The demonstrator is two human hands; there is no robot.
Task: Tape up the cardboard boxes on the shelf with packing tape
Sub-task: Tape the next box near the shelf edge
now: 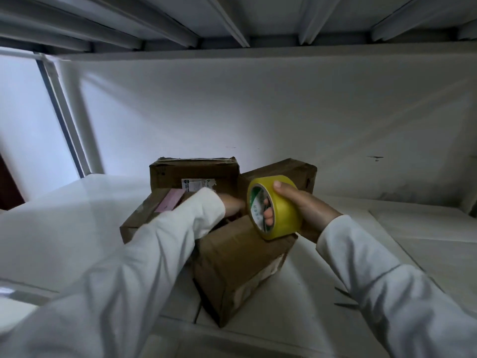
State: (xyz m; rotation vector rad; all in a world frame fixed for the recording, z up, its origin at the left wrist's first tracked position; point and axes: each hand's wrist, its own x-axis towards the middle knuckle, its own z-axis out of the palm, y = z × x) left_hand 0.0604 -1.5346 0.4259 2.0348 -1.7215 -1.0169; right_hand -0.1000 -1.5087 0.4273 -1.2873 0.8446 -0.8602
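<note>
Nearest, pale shelf board [335, 293] bearing cardboard boxes [240, 257]. Right hand [307, 210] curled round yellow tape roll [277, 208] resting atop front box. Left hand [232, 204] among boxes, grip hidden. Behind, white wall [258, 112]; overhead, ribbed upper shelf [232, 19].

Single head-worn view, aimed forward and slightly down into shelf [64, 228] bay. Boxes [232, 254] seen close, at arm's reach; underside of upper shelf [232, 19] caught overhead.

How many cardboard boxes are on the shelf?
4: back left box, back right box, left box under the sleeve, and front box under the tape. More may be hidden.
</note>
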